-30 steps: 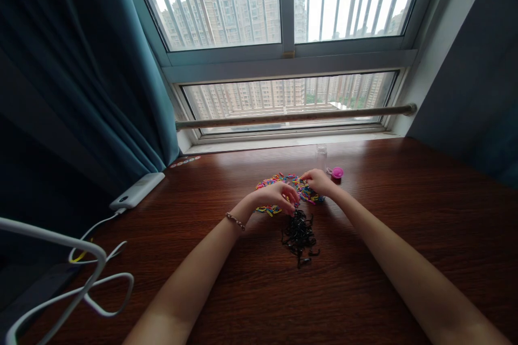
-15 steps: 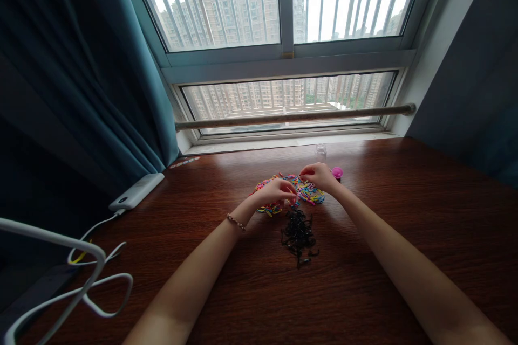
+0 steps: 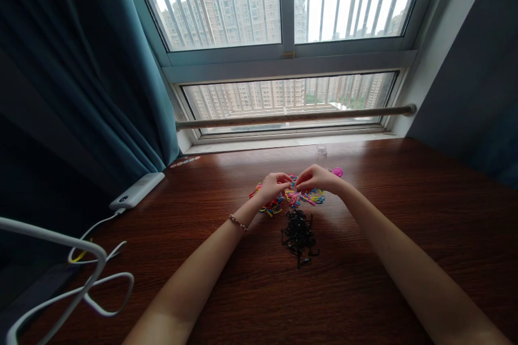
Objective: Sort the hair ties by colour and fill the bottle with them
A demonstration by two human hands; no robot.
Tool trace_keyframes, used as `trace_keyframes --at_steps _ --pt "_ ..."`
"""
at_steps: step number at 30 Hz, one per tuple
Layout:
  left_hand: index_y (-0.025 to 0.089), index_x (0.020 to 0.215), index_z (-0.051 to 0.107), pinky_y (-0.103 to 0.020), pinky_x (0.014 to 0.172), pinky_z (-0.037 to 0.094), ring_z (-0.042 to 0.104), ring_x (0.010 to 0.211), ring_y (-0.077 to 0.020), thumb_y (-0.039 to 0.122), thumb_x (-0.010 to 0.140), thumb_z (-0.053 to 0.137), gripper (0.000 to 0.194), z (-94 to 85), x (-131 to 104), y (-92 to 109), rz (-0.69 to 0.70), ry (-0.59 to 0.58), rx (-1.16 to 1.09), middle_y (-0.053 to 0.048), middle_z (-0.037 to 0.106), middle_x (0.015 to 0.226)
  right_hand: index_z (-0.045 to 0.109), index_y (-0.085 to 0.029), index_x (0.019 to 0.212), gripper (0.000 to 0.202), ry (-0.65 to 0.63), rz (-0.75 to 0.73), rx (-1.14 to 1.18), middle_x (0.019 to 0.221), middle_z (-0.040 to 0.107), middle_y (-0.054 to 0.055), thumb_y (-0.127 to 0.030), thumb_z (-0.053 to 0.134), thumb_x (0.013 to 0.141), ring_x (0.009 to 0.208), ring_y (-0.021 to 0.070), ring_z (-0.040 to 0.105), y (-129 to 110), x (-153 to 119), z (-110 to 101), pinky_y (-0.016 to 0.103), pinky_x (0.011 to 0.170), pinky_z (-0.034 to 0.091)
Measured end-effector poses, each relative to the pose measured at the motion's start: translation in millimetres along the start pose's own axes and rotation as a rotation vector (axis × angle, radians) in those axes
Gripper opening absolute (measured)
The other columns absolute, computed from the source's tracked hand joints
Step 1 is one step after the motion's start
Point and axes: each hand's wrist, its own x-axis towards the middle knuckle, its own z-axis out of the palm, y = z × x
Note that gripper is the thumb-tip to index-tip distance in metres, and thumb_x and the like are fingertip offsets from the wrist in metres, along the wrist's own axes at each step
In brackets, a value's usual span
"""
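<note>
A pile of small, many-coloured loops that look like hair ties (image 3: 292,198) lies on the table, partly hidden by both hands. My left hand (image 3: 273,185), with a beaded bracelet at its wrist, hovers over the left part of it, thumb and fingertips pinched together. Close beside it, my right hand (image 3: 315,179) is also closed in a pinch, over the pile's back right part. The fingertips of the two hands nearly meet; anything between them is too small to make out. In front of the coloured pile sits a heap of small black pieces (image 3: 298,230), touched by neither hand.
Behind my right hand stand a clear jar (image 3: 321,155) and a round pink object (image 3: 337,172). On the left of the brown wooden table (image 3: 364,291) lie a white power bank (image 3: 137,192) and looping white cable (image 3: 130,285). A blue curtain and window border the table.
My left hand has risen slightly, away from me. My right hand has shifted a little left and down, bringing the two sets of fingertips close together over the coloured pile.
</note>
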Motion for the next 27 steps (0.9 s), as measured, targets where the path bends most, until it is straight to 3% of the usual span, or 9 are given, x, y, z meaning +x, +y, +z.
trace_keyframes --at_steps 2,4,6,9,12,15,18,21,27 --pt "0.011 0.08 0.064 -0.023 0.055 0.048 0.059 0.059 -0.0123 0.023 0.073 0.057 0.016 -1.7 0.8 -1.8 0.049 0.065 0.14 -0.005 0.065 0.071 0.067 -0.011 0.087 0.028 -0.28 0.052 0.063 0.075 0.068 0.006 -0.028 0.067 0.065 0.063 0.0123 0.062 -4.1 -5.0 2.6 0.021 0.06 0.05" --pt "0.014 0.081 0.065 -0.027 0.068 0.049 0.061 0.072 -0.0151 0.021 0.075 0.054 0.014 -1.6 0.0 -2.0 0.143 0.093 0.284 -0.005 0.066 0.078 0.066 -0.012 0.092 0.03 -0.386 0.093 0.083 0.078 0.068 0.005 -0.026 0.067 0.065 0.065 0.0125 0.063 -3.9 -6.0 3.1 0.022 0.062 0.051" --pt "0.016 0.088 0.064 -0.03 0.081 0.046 0.059 0.088 -0.0169 0.018 0.079 0.05 0.018 1.6 -2.4 -0.9 0.282 0.049 0.402 -0.005 0.066 0.091 0.066 -0.012 0.091 0.027 -0.246 0.131 0.037 0.073 0.068 0.005 -0.022 0.065 0.067 0.064 0.0131 0.063 0.3 -3.4 -1.1 0.021 0.059 0.051" --pt "0.021 0.107 0.057 -0.035 0.097 0.035 0.045 0.115 -0.0187 0.016 0.083 0.045 0.028 12.0 -7.8 0.7 0.466 -0.082 0.56 -0.005 0.058 0.115 0.068 -0.01 0.082 0.015 0.116 0.187 -0.104 0.064 0.067 0.006 -0.015 0.061 0.069 0.059 0.0142 0.063 10.2 2.2 -14.6 0.019 0.052 0.05" --pt "0.026 0.12 0.047 -0.042 0.105 0.022 0.032 0.125 -0.0189 0.022 0.085 0.043 0.035 23.1 -13.3 0.5 0.508 -0.175 0.711 -0.004 0.05 0.125 0.068 -0.01 0.081 0.016 0.301 0.226 -0.223 0.067 0.068 0.007 -0.008 0.055 0.071 0.056 0.0141 0.063 20.0 6.3 -26.0 0.019 0.048 0.049" --pt "0.026 0.121 0.045 -0.044 0.105 0.017 0.034 0.124 -0.0185 0.029 0.087 0.04 0.034 26.5 -16.3 0.6 0.491 -0.19 0.778 -0.004 0.051 0.124 0.069 -0.012 0.083 0.021 0.367 0.203 -0.46 0.071 0.068 0.006 -0.006 0.053 0.07 0.056 0.0137 0.063 29.4 9.4 -27.9 0.019 0.051 0.048" --pt "0.023 0.111 0.052 -0.041 0.103 0.023 0.046 0.113 -0.0177 0.03 0.088 0.039 0.028 22.8 -16.1 2.1 0.471 -0.141 0.781 -0.006 0.057 0.115 0.07 -0.015 0.08 0.021 0.398 0.167 -0.641 0.073 0.069 0.006 -0.006 0.055 0.068 0.068 0.0159 0.063 38.2 11.9 -22.8 0.02 0.063 0.047" --pt "0.021 0.097 0.059 -0.038 0.101 0.027 0.054 0.099 -0.0166 0.028 0.087 0.039 0.023 19.0 -14.1 2.4 0.471 -0.109 0.801 -0.005 0.062 0.1 0.07 -0.018 0.08 0.021 0.405 0.131 -0.734 0.083 0.069 0.006 -0.01 0.054 0.071 0.08 0.0172 0.062 44.9 13.0 -16.3 0.022 0.072 0.044" --pt "0.018 0.075 0.061 -0.038 0.099 0.029 0.056 0.085 -0.0164 0.025 0.086 0.04 0.025 16.4 -10.4 -4.1 0.483 -0.023 0.889 -0.004 0.063 0.081 0.07 -0.021 0.08 0.022 0.404 0.146 -0.827 0.087 0.068 0.005 -0.01 0.053 0.071 0.083 0.0184 0.061 49.5 10.4 -14.2 0.023 0.072 0.042"
